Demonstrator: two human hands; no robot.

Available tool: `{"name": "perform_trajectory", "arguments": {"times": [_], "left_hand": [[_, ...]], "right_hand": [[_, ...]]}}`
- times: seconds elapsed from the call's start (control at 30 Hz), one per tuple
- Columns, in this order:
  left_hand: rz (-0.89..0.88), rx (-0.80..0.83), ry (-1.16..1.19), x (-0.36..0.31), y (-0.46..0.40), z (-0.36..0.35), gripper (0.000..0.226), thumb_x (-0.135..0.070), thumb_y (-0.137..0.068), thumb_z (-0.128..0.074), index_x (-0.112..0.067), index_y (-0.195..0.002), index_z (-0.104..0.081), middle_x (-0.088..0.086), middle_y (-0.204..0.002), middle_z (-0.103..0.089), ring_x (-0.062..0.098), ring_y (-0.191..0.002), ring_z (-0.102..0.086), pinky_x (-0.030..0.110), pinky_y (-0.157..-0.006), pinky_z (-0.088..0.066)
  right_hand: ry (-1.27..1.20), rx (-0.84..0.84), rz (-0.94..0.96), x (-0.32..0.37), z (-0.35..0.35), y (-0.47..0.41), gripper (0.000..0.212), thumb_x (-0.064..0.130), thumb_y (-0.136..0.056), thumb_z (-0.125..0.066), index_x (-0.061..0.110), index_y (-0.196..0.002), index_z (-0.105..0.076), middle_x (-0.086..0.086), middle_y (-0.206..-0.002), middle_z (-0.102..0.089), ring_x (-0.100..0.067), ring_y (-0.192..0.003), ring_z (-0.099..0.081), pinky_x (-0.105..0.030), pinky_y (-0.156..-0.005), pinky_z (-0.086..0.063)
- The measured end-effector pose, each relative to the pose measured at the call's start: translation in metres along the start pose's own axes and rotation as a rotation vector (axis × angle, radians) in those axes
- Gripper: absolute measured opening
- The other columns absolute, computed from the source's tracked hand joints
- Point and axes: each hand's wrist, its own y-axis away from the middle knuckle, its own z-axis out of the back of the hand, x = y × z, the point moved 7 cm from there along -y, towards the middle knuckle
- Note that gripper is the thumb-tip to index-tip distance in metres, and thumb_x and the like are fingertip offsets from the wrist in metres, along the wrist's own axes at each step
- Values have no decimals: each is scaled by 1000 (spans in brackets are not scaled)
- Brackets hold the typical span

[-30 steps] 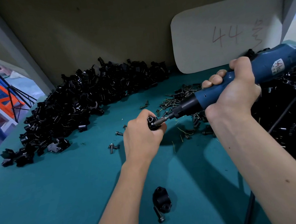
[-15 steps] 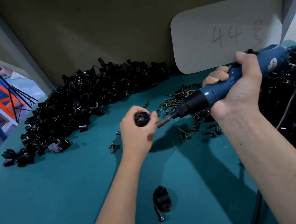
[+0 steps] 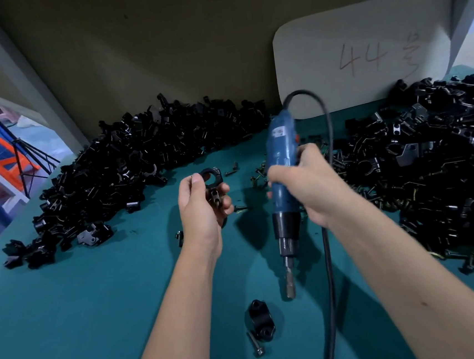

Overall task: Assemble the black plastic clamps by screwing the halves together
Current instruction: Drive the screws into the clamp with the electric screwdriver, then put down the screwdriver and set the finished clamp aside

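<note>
My left hand (image 3: 204,208) holds a black ring-shaped clamp (image 3: 212,178) between thumb and fingers, raised above the teal table (image 3: 70,325). My right hand (image 3: 306,187) grips a blue electric screwdriver (image 3: 281,175), which points straight down, its bit (image 3: 290,287) hanging just above the table. A loose black clamp half (image 3: 260,323) lies near the front with a single screw (image 3: 255,344) beside it. Loose screws (image 3: 258,174) lie scattered behind the hands.
A big heap of black clamp parts (image 3: 119,173) fills the back left, and another heap (image 3: 443,165) covers the right side. A white card marked 44 (image 3: 362,51) leans on the back wall. The screwdriver's black cord (image 3: 328,257) runs down toward me.
My right hand has swung the screwdriver from pointing left at the clamp to pointing straight down. My left hand has turned the clamp so its ring shows.
</note>
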Motion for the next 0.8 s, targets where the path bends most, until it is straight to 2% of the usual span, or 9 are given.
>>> {"name": "perform_trajectory", "arguments": {"times": [0.13,0.2,0.33,0.47,0.57,0.63,0.7,0.73,0.8], "left_hand": [[-46,29,-130,-1,-1,-3,25,-34,-113,-38,-13,-106,-49,3,-68,-65,12,-46,-43,23,-43,-36],[-66,62,-164,-2,1,-5,26,-34,-113,-39,-13,-105,-51,3,-68,-65,13,-44,-43,23,-42,-37],[-111,100,-182,-4,4,-10,26,-33,-112,-42,-17,-97,-57,3,-68,-64,13,-44,-41,24,-41,-37],[-158,144,-207,-5,11,-17,30,-39,-110,-43,-18,-97,-60,5,-71,-65,15,-41,-41,25,-39,-37],[-231,180,-352,-7,20,-32,41,-50,-107,-39,-14,-98,-57,10,-72,-70,19,-37,-42,26,-37,-36],[-298,173,-479,-10,29,-42,49,-57,-104,-35,-14,-92,-55,16,-73,-68,27,-44,-45,36,-42,-40],[-379,146,-636,-16,38,-51,52,-63,-101,-30,-20,-85,-53,21,-76,-63,37,-56,-50,53,-53,-45],[-418,160,-715,-17,40,-60,49,-63,-101,-29,-24,-84,-54,14,-73,-63,35,-60,-54,54,-58,-47],[-506,186,-825,-19,47,-82,40,-55,-105,-35,-28,-92,-62,-7,-70,-64,9,-62,-57,29,-61,-45]], "right_hand": [[642,-93,259,2,-13,3,41,23,-78,-79,15,-107,-52,-2,-93,-64,-16,-75,-63,-22,-56,-50],[796,-95,298,-1,-18,5,41,29,-75,-79,13,-105,-57,-2,-89,-65,-20,-77,-64,-32,-62,-54],[832,-97,314,-8,-21,4,43,30,-75,-79,11,-108,-60,-6,-94,-66,-23,-81,-63,-34,-68,-52],[788,-201,473,11,-13,9,47,45,-87,-77,18,-122,-62,-1,-115,-54,-17,-97,-57,-32,-88,-49],[534,-42,489,28,-15,13,28,46,-97,-66,24,-114,-69,7,-96,-68,-7,-79,-62,-24,-76,-50],[439,72,475,35,-15,19,16,34,-100,-66,20,-101,-73,2,-80,-72,-4,-62,-63,-19,-62,-50],[491,67,520,45,-6,24,10,28,-98,-69,20,-95,-75,-2,-76,-72,-11,-60,-64,-29,-61,-54],[523,43,528,50,5,26,10,28,-97,-70,21,-93,-76,-1,-74,-72,-17,-63,-66,-35,-64,-57],[584,-13,524,60,32,26,11,29,-97,-70,23,-89,-76,-1,-70,-72,-18,-63,-66,-39,-68,-59]]}}
